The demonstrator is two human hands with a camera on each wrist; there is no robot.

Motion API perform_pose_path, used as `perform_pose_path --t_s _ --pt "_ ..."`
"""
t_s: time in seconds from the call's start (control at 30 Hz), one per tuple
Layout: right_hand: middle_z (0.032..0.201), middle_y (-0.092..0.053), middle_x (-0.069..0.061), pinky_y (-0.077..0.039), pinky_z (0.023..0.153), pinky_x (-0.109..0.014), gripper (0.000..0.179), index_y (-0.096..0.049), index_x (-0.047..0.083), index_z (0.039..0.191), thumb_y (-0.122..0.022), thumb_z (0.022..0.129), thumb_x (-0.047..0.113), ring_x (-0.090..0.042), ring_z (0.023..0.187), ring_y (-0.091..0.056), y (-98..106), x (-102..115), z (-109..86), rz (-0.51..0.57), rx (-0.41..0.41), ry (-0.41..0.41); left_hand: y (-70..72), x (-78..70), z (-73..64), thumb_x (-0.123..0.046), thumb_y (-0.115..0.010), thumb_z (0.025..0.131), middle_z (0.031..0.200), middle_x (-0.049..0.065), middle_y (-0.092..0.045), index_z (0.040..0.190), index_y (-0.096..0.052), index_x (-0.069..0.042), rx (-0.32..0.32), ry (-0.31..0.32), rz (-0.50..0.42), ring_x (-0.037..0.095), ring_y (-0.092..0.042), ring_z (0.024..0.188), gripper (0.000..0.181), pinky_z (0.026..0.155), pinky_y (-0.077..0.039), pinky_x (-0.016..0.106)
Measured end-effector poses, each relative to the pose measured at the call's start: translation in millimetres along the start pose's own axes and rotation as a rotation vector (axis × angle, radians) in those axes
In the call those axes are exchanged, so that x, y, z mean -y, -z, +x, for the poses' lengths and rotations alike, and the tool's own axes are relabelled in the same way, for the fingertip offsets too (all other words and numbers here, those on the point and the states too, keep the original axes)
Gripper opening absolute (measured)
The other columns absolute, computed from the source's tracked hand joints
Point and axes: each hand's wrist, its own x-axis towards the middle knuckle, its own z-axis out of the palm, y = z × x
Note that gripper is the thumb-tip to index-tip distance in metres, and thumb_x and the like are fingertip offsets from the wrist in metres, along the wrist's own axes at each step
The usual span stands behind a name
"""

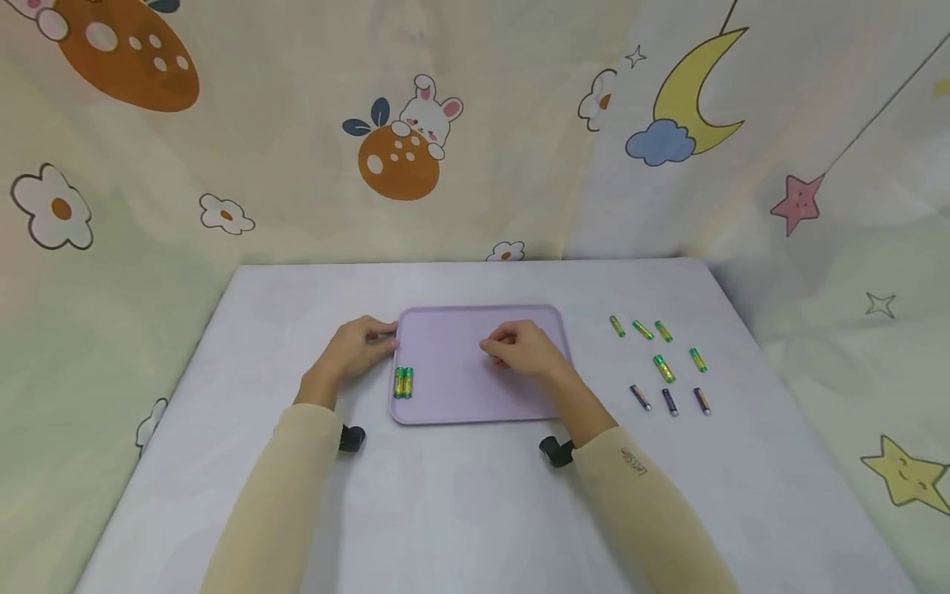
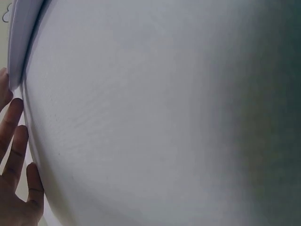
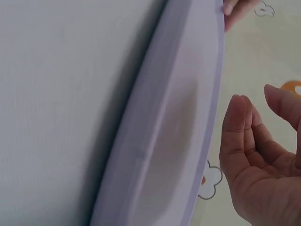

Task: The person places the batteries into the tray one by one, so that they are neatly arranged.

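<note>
cream sleeves [image 1: 270, 495] lie nearest, reaching over the table [image 1: 460, 503]. on the right hand [image 1: 527, 351], thumb and curved fingers stand a little apart, with no battery visible between them, above the tray [image 1: 445, 330]. the left hand [image 1: 352, 351] spreads its fingers against the tray's left rim; a light, level touch there should keep it from sliding or tipping. two green batteries [image 1: 401, 383] lie side by side in the tray's near left part; anything set near them is best lowered gently, lest they roll. farther out, right of the tray, are five green batteries [image 1: 664, 369] and three purple batteries [image 1: 670, 402]. neither wrist view shows any battery, the right palm is hidden from the head view, and battery labels are too small to read.
</note>
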Motion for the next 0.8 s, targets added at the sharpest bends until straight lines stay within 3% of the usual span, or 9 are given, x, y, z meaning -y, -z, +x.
perform_pose_path --t_s 0.4,0.57,0.8 --pt "0.093 -0.072 -0.008 -0.053 0.079 -0.032 0.031 -0.069 0.007 0.112 -0.070 0.098 0.035 -0.022 0.086 -0.070 51 -38 -17.8 -0.063 -0.049 -0.041 -3.2 -2.1 0.1 -0.034 -0.068 0.100 0.141 0.014 -0.060 0.145 -0.060 -0.017 -0.005 -0.011 0.001 0.037 -0.052 0.133 0.048 0.115 -0.041 0.055" --pt "0.099 -0.071 -0.011 -0.057 0.082 -0.033 0.036 -0.068 0.003 0.115 -0.069 0.099 0.035 -0.025 0.092 -0.070 70 -58 -28.9 -0.038 -0.064 -0.058 -0.7 -2.5 -2.0 -0.034 -0.068 0.100 0.141 0.013 -0.060 0.145 -0.060 -0.019 -0.004 0.002 -0.011 0.037 -0.051 0.135 0.048 0.117 -0.039 0.055" --pt "0.101 -0.071 -0.015 -0.063 0.083 -0.035 0.039 -0.067 0.000 0.117 -0.067 0.101 0.035 -0.019 0.085 -0.072 97 -75 -41.7 -0.020 -0.172 -0.082 -0.9 -1.4 -3.1 -0.034 -0.068 0.100 0.142 0.013 -0.059 0.145 -0.059 -0.019 -0.005 0.009 -0.012 0.037 -0.051 0.135 0.049 0.116 -0.040 0.056"
